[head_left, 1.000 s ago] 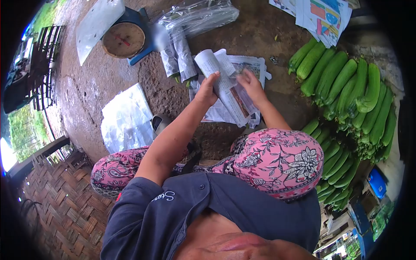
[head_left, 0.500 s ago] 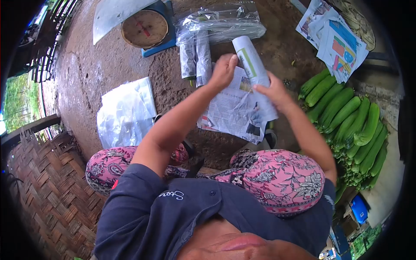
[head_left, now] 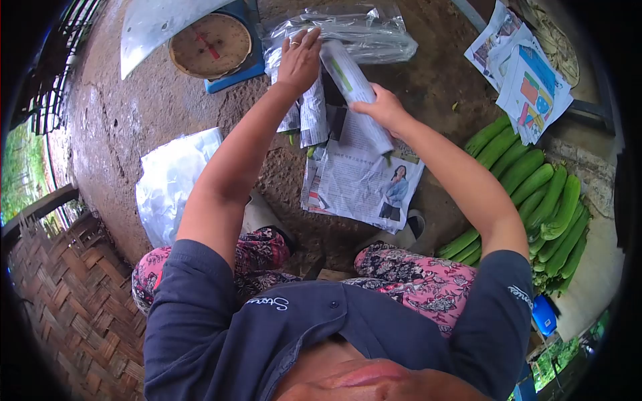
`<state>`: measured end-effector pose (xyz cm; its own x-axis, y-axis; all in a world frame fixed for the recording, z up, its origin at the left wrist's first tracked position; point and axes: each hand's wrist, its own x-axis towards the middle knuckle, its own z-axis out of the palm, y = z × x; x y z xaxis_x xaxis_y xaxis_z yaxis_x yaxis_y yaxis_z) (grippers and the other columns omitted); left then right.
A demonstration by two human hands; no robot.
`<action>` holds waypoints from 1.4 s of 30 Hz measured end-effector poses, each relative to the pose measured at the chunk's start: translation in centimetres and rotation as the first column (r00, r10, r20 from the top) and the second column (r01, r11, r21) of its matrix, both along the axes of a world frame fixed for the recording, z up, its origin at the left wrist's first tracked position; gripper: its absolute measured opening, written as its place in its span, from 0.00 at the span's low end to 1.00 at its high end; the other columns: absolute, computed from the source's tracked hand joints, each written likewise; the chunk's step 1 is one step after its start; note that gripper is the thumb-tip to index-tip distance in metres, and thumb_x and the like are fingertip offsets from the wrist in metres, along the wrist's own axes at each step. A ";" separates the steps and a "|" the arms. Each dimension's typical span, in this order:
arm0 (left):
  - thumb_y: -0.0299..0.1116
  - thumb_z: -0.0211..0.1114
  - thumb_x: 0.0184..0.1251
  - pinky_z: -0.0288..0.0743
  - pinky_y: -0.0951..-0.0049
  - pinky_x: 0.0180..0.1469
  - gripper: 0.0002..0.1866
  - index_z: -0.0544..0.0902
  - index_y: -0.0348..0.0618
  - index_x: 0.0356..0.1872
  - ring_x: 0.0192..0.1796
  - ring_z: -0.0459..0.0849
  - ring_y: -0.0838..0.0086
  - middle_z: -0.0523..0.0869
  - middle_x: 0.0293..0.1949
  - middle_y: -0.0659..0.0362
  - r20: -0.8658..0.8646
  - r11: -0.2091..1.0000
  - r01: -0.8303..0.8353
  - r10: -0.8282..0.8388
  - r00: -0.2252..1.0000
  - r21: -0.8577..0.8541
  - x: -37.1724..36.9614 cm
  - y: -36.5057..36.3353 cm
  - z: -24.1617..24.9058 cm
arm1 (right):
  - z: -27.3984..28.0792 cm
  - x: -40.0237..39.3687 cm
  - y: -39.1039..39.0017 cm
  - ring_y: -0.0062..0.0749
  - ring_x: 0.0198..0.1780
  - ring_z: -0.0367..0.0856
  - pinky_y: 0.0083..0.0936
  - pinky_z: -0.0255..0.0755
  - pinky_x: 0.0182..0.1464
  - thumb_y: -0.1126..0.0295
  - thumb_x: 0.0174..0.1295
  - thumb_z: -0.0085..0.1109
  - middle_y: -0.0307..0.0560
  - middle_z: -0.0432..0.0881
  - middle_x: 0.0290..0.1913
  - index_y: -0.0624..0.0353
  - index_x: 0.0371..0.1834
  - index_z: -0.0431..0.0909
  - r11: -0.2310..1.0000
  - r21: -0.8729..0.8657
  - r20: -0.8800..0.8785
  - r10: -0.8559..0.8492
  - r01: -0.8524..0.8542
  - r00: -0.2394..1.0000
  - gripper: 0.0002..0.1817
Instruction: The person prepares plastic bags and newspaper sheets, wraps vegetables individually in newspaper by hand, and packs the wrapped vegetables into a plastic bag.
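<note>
My right hand (head_left: 382,112) grips a newspaper-wrapped gourd (head_left: 346,77), a long slanted roll with a small green tip showing at its lower end. My left hand (head_left: 299,61), fingers stretched out, lies over the upper part of two other wrapped gourds (head_left: 312,119) set side by side on the ground. Green tips peek out at the lower ends of those rolls. Below my right hand, flat newspaper sheets (head_left: 351,184) lie in a stack, the top one printed with a standing figure. A clear plastic bag (head_left: 374,48) stretches behind the rolls.
A blue dial scale (head_left: 210,47) with a round brown top stands at the back left. White plastic bags (head_left: 175,180) lie at left. On the right are a heap of long green gourds (head_left: 535,184) and more printed paper (head_left: 531,87). My knees frame the near side.
The wrapped gourd in my right hand has moved left, beside the other rolls, uncovering more newspaper. My left hand has moved up and left onto those rolls, its fingers now extended.
</note>
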<state>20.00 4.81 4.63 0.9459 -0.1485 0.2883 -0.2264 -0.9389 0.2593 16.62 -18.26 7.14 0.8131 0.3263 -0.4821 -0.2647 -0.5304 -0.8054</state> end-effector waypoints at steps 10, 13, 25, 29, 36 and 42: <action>0.25 0.53 0.62 0.57 0.51 0.70 0.18 0.79 0.43 0.54 0.70 0.66 0.64 0.71 0.66 0.62 -0.038 0.987 0.154 -0.156 0.987 -0.044 -2.9 0.2 -0.2 | -5.9 2.0 7.3 0.39 0.47 0.83 0.32 0.75 0.51 0.61 0.46 0.73 0.52 0.83 0.46 0.62 0.52 0.77 0.888 0.292 -0.101 -0.340 0.355 0.935 0.29; 0.26 0.53 0.63 0.57 0.51 0.71 0.18 0.79 0.43 0.54 0.70 0.66 0.65 0.71 0.66 0.63 -0.050 0.989 0.141 -0.143 0.988 -0.050 -3.2 0.3 -0.2 | -6.0 1.5 7.6 0.46 0.49 0.82 0.35 0.74 0.54 0.60 0.46 0.73 0.56 0.82 0.48 0.61 0.53 0.76 0.930 0.199 0.078 -0.328 0.308 0.941 0.31; 0.28 0.52 0.65 0.53 0.44 0.71 0.20 0.77 0.47 0.58 0.73 0.62 0.62 0.69 0.69 0.63 -0.114 0.970 0.222 -0.233 0.966 -0.099 -3.6 -0.2 -1.8 | -7.0 3.9 8.0 0.54 0.57 0.78 0.38 0.72 0.59 0.53 0.45 0.72 0.62 0.79 0.54 0.62 0.58 0.71 0.937 -0.079 0.262 -0.309 0.340 0.914 0.38; 0.29 0.52 0.68 0.48 0.43 0.72 0.22 0.73 0.50 0.64 0.74 0.60 0.62 0.67 0.70 0.60 -0.206 0.989 0.142 -0.150 0.967 -0.051 -5.1 -1.5 -1.6 | -7.4 3.9 9.0 0.52 0.63 0.68 0.42 0.67 0.62 0.54 0.53 0.65 0.58 0.72 0.55 0.57 0.54 0.75 0.917 -0.283 0.353 -0.173 0.281 0.920 0.28; 0.35 0.62 0.63 0.45 0.40 0.72 0.30 0.68 0.57 0.68 0.78 0.49 0.57 0.55 0.75 0.57 -0.166 0.994 0.084 -0.071 0.984 0.072 -8.1 -3.4 0.1 | 0.7 4.2 3.5 0.50 0.58 0.76 0.42 0.71 0.59 0.48 0.49 0.65 0.56 0.79 0.54 0.58 0.52 0.79 0.723 -0.519 0.060 0.562 -0.456 0.825 0.31; 0.35 0.66 0.57 0.45 0.39 0.71 0.33 0.69 0.53 0.67 0.78 0.48 0.56 0.54 0.75 0.54 -0.218 0.983 0.185 -0.177 0.960 0.015 -13.7 -8.5 1.2 | 9.8 0.0 -7.1 0.52 0.52 0.80 0.44 0.74 0.53 0.55 0.51 0.66 0.56 0.82 0.48 0.56 0.50 0.81 0.489 -0.616 0.075 0.817 -0.618 0.571 0.25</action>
